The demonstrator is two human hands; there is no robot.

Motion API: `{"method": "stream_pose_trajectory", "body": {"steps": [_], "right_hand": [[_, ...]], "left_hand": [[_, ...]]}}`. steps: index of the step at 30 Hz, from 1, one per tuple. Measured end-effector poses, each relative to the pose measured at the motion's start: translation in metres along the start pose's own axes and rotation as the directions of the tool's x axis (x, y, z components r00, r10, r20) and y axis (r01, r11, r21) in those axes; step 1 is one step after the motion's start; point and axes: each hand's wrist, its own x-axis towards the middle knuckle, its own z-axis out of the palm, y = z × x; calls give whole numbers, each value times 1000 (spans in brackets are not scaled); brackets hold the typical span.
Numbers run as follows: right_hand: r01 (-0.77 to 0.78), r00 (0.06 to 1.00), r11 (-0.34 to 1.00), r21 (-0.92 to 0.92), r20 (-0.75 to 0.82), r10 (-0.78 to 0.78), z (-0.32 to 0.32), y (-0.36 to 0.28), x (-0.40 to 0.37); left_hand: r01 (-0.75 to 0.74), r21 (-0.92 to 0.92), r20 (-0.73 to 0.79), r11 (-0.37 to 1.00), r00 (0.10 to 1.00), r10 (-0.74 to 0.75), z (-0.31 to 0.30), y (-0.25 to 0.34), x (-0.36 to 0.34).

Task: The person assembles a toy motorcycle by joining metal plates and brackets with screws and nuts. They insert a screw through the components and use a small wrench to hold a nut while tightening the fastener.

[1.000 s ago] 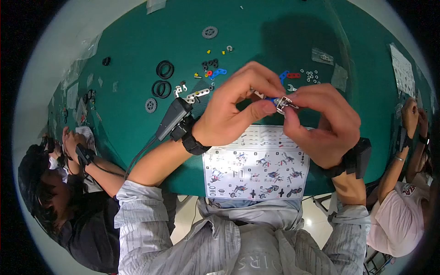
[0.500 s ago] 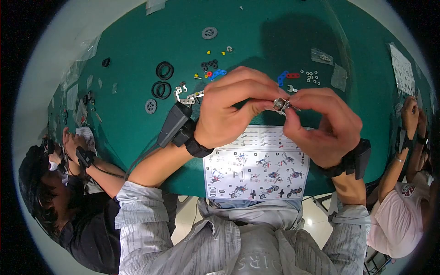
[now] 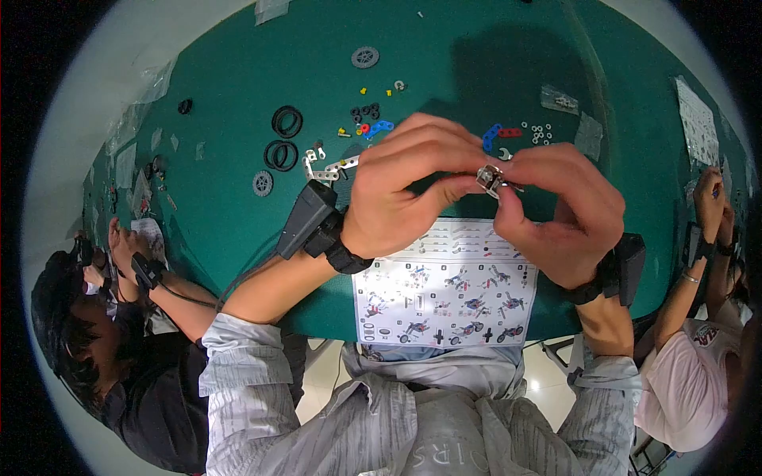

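Note:
Between my two hands is a small silvery metal assembly [image 3: 490, 181], held above the table in front of me. My left hand [image 3: 409, 181] pinches its left side between thumb and fingertips. On the other side, my right hand [image 3: 565, 210] grips it with thumb and index finger; a thin metal piece sticks out there. Below the hands lies a printed instruction sheet [image 3: 444, 301] with step drawings. Just behind the fingers are a blue angled plate [image 3: 491, 138], a red strip [image 3: 510, 133] and a small wrench [image 3: 506, 154]. The assembly's finer details are too small to make out.
To the left lie black rubber tyres [image 3: 286, 121], a grey wheel [image 3: 263, 183] and white metal brackets [image 3: 325, 172]. White rings [image 3: 542, 133] and a plastic bag [image 3: 559, 100] are at the right. People sit on both sides, one hand [image 3: 709, 198] holding something small.
The metal assembly has turned slightly in my fingers, and my right hand has shifted a little. Both hands keep their pinch.

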Motion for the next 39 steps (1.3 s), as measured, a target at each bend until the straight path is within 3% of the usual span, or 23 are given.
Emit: {"method": "stream_pose_trajectory", "body": {"steps": [5, 14, 20, 23, 29, 32, 39], "right_hand": [[12, 1000, 1000, -2, -17, -12, -1, 1, 3], [-97, 995, 993, 67, -10, 98, 7, 6, 1], [-57, 998, 998, 27, -32, 58, 6, 6, 0], [-70, 997, 997, 42, -10, 70, 5, 6, -1], [-287, 957, 935, 211, 10, 291, 15, 7, -8], [-163, 986, 972, 167, 5, 165, 15, 12, -6], [-156, 988, 980, 122, 17, 156, 14, 10, -4]], "left_hand": [[128, -137, -6, 982, 992, -130, 7, 3, -4], [169, -23, -63, 985, 983, -171, 10, -1, -9], [88, 50, -36, 995, 996, -86, 7, 1, -3], [132, 29, -71, 991, 989, -130, 10, 5, -4], [224, 0, -44, 975, 974, -224, 9, 3, -6], [256, -32, -66, 966, 964, -257, 14, 2, -6], [212, 39, -22, 977, 977, -211, 10, -1, -5]]}}
